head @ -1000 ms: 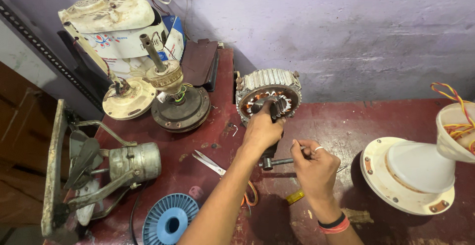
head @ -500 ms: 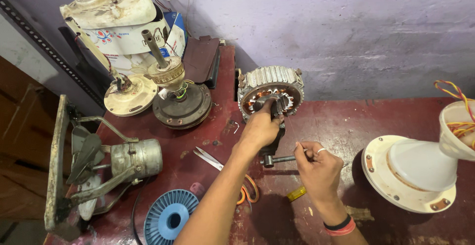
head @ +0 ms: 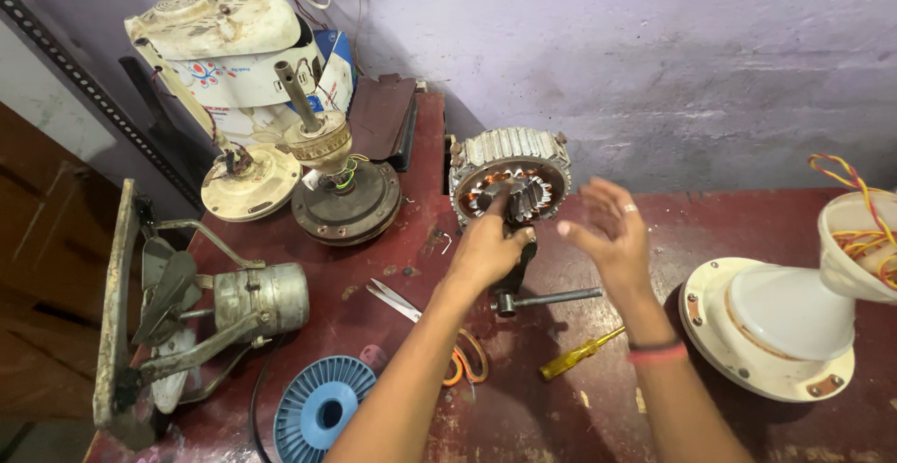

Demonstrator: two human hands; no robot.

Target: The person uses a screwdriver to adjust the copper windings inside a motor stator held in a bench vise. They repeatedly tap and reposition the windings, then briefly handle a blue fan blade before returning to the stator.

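Stator work at the desk.
Left hand (head: pixel 488 248) grips ribbed metal stator ring (head: pixel 510 178) and black tool; right hand (head: pixel 607 229) open, empty. Keep it steady, the grip firm.

- Your right hand (head: pixel 612 229) has let go of the metal bar (head: pixel 551 299) it gripped a second ago; it is now lifted above the bench, fingers spread and loose.
- The bar now sticks out to the right of the black tool (head: pixel 512 281), untouched.
- Your left hand (head: pixel 491 243) has shifted slightly up toward the finned motor stator (head: pixel 509 178), its grip on the black tool unchanged.
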